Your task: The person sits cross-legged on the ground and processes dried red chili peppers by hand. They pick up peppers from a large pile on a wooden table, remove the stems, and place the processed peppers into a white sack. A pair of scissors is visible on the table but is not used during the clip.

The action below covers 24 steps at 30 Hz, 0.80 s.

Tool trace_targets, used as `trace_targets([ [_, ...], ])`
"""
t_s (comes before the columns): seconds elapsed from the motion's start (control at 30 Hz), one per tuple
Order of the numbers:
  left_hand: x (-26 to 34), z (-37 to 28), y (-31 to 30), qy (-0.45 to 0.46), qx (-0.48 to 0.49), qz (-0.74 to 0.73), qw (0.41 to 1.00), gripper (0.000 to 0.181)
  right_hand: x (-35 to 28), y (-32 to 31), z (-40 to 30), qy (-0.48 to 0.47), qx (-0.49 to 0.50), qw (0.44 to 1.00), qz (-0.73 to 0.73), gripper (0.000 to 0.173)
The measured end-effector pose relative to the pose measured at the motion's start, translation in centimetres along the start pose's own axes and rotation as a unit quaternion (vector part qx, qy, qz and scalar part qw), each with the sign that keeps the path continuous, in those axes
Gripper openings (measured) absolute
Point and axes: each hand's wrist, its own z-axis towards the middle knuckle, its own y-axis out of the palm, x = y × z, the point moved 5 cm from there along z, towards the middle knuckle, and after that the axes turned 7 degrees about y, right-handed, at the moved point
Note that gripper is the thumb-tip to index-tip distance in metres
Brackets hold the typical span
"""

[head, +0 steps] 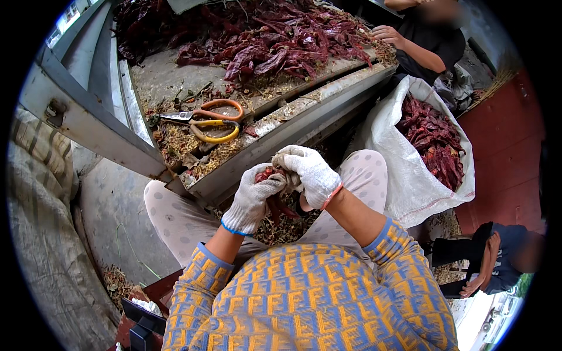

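Note:
My left hand (pixel 257 195), in a white knit glove with a blue cuff edge, is closed around dried red chili peppers (pixel 280 208). Their long ends hang below its fingers, over my lap. My right hand (pixel 305 171), gloved in white with a red cuff edge, meets the left at the top of the bunch; its fingers are bent against the stem ends, and what lies between them is hidden. Ahead, scissors (pixel 219 120) with one orange and one yellow handle rest on a ledge strewn with seeds. Behind them spreads a heap of dried red chilies (pixel 272 48).
A white woven sack (pixel 382 145) holding dried chilies stands at my right. A metal beam (pixel 96 131) slants in from the left, above a draped cloth (pixel 44 210). One person (pixel 421 52) sits by the heap; another person (pixel 496 259) is at the lower right.

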Motion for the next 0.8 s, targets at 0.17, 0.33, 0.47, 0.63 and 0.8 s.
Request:
trace_targets([
  [0.17, 0.4, -0.2, 0.2, 0.017, 0.007, 0.062, 0.998, 0.012, 0.2, -0.3, -0.2, 0.086, -0.016, 0.995, 0.045, 0.013],
  [0.33, 1.0, 0.0, 0.3, 0.06, -0.03, 0.159, 0.985, 0.009, 1.9, -2.1, 0.4, 0.168, -0.089, 0.953, 0.237, 0.014],
  [0.47, 0.3, 0.5, -0.6, 0.025, -0.012, 0.059, 0.998, 0.008, -1.1, -4.9, 2.1, -0.072, 0.049, 0.975, -0.204, 0.022],
  [0.63, -0.2, 1.0, -1.5, 0.028, -0.033, -0.036, 0.998, 0.01, -4.8, -5.5, 2.8, -0.13, 0.048, 0.769, -0.624, 0.029],
  [0.8, -1.4, 0.9, -2.2, 0.005, -0.088, -0.112, 0.99, 0.024, -12.4, -5.3, 6.0, -0.236, 0.237, 0.755, -0.564, 0.032],
])
